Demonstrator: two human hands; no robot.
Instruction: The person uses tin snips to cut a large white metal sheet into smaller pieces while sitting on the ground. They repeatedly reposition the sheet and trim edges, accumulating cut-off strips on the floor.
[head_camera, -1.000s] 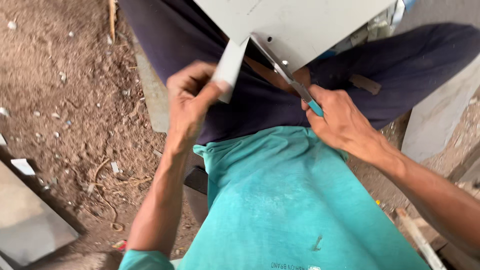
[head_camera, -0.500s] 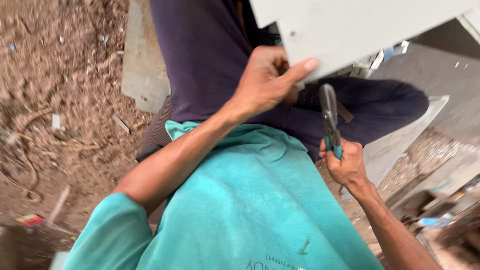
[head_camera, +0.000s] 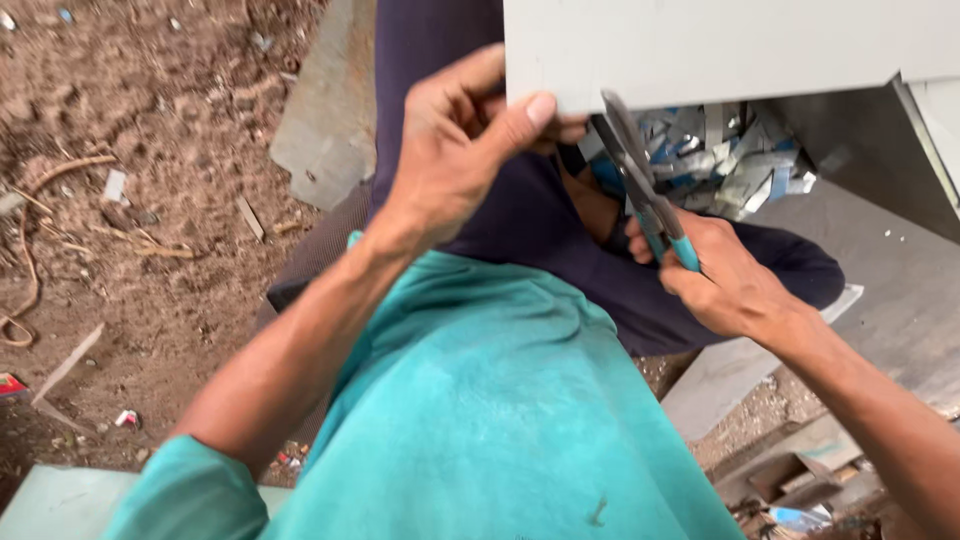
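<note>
Both hands are being kept busy at the top of the frame. At upper centre, the lower edge of a pale grey metal sheet (head_camera: 720, 50) is being pinched by the left hand (head_camera: 455, 150), thumb pressed on its face. Just right of it, teal-handled snips (head_camera: 640, 185) are being gripped by the right hand (head_camera: 720, 280), fingers closed round the handles, blades being held at the sheet's edge. Behind the blades, a heap of shiny metal offcuts (head_camera: 720, 160) is being shown. Dirt ground (head_camera: 130, 200) with scattered debris is being seen at left.
</note>
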